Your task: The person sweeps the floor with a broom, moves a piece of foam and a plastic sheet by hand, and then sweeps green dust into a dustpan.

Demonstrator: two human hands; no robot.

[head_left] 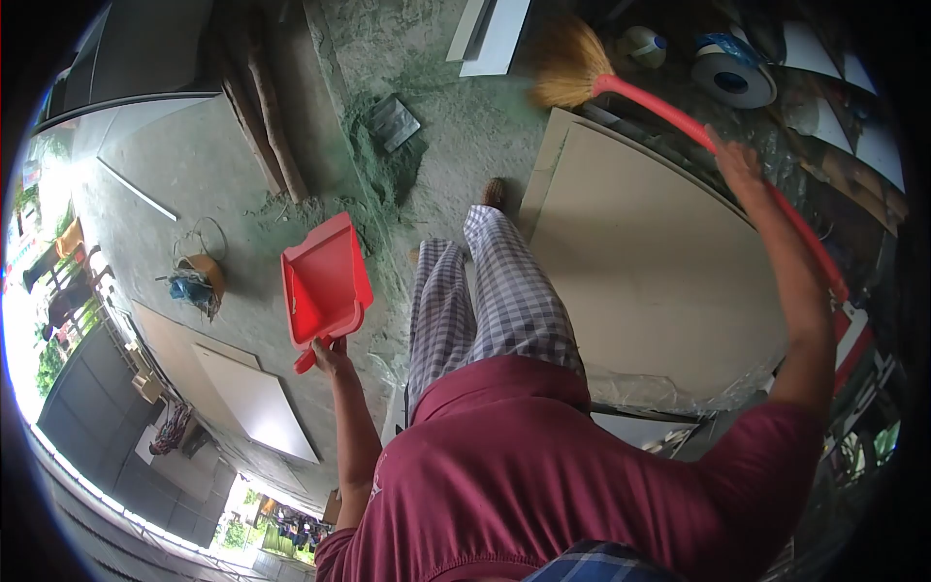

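My left hand [332, 357] is closed round the handle of a red dustpan [330, 276], whose tray hangs over the floor. At the upper right, my right hand [739, 167] grips the long red handle of a broom [659, 105]. The broom's straw bristles [572, 70] are slightly blurred and lie near the top edge of a large beige board [650, 262]. Between the two tools, green dust [393, 175] is spread on the concrete floor, with a small grey flat piece [394, 123] on it.
Wooden poles [272, 126] lie at the upper left. A bucket [206, 281] with blue plastic stands left of the dustpan. White panels [257, 403] rest at the lower left. A tape roll [734, 78] and scraps fill the upper right.
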